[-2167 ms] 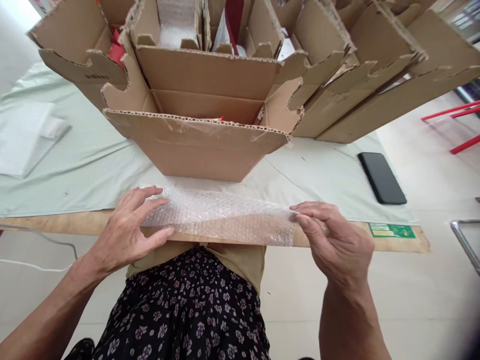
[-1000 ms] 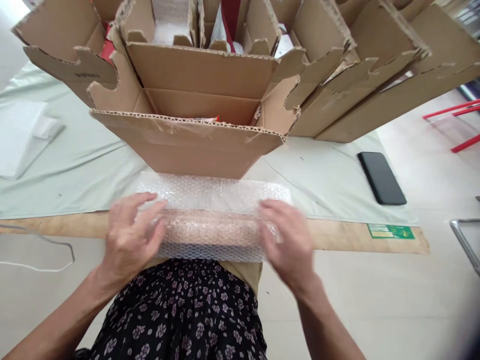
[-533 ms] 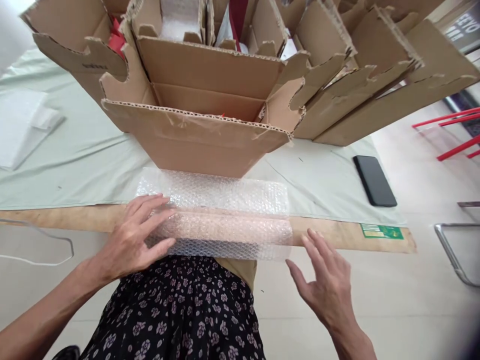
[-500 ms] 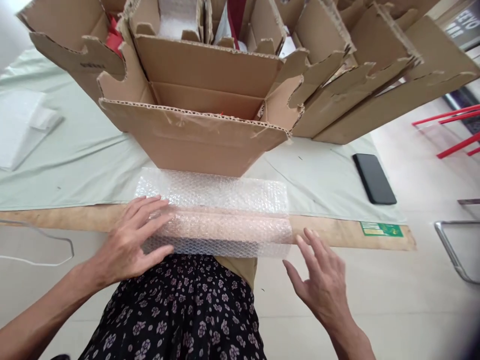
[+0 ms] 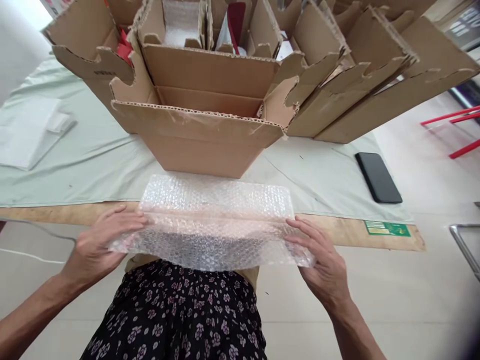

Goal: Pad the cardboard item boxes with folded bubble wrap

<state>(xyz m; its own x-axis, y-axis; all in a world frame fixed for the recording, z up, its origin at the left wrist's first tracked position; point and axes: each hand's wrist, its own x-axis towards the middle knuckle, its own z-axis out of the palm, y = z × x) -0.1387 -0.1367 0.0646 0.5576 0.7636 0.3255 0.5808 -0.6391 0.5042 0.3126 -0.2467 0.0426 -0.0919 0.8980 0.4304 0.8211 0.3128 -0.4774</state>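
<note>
A sheet of clear bubble wrap [image 5: 219, 220] lies across the table's front edge, its near part hanging toward my lap. My left hand [image 5: 103, 237] grips its left end, fingers on top and thumb underneath. At the right end my right hand [image 5: 320, 252] holds the sheet the same way, with the thumb hidden below. Just beyond the wrap stands an open cardboard box [image 5: 202, 140] with its flaps up. Whether anything lies under the wrap I cannot tell.
More open cardboard boxes [image 5: 322, 95] stand behind, some with red or white items inside. A black phone [image 5: 378, 177] lies at the right on the pale green cloth [image 5: 315, 175]. Folded white packing sheets [image 5: 30, 132] rest at the left. A cable [image 5: 41, 227] hangs near the left edge.
Both hands have taken hold of the bubble wrap's ends; before, the right was apart from it and the left lay on top. The near edge now spreads wider and sags toward my lap.
</note>
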